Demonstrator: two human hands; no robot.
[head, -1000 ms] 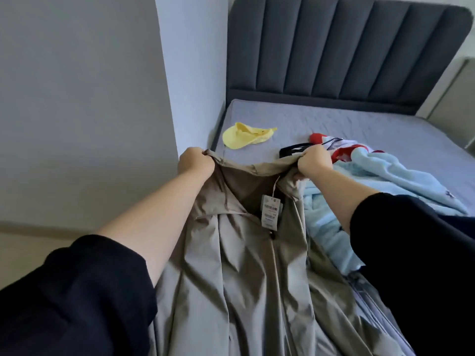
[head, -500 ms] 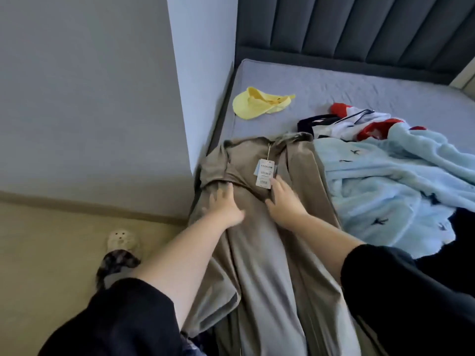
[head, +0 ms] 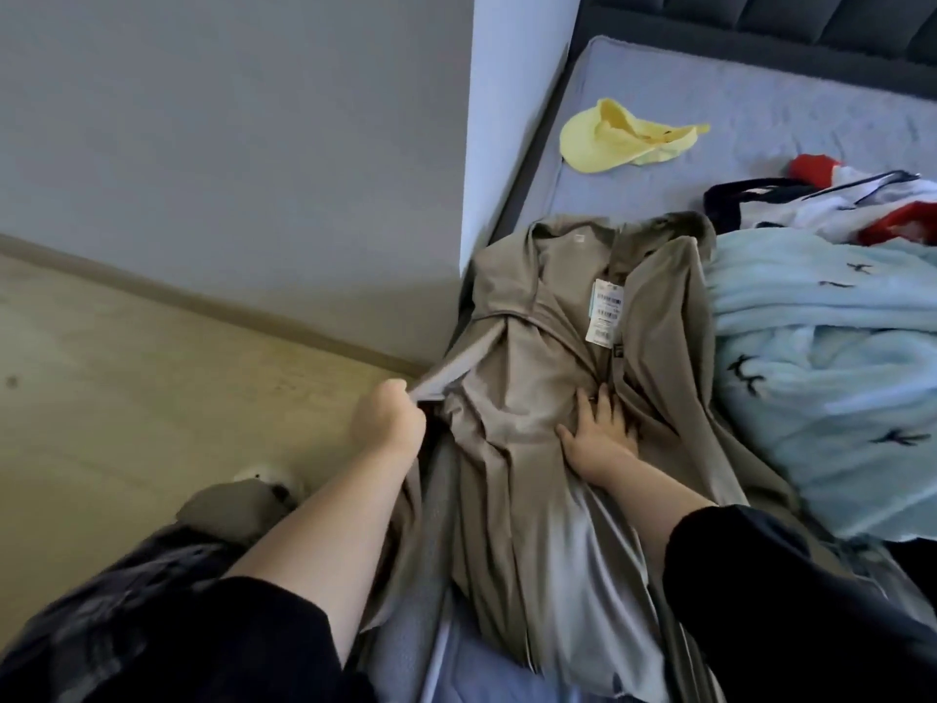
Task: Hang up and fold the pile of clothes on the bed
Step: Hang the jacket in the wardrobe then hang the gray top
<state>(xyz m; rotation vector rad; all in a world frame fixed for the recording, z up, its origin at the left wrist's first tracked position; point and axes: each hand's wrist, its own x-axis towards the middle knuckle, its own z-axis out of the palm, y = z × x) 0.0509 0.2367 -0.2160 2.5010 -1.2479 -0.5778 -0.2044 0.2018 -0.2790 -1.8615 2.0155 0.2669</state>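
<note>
Left hand is clenched on the side edge of the khaki jacket, holding it taut outward, evidently to take out slack before folding. Right hand, just right of that grip, lies flat with fingers spread, pinning the jacket front to the bed. Beyond the 2 hands, 1 price tag rests below the collar. Further right lies a pale-blue fleece; farthest, a yellow cap.

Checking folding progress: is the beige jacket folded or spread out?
Spread out, unfolded: the beige jacket lies lengthwise on the bed, tag showing; right hand presses its front flat, left hand pinches its side edge.
</note>
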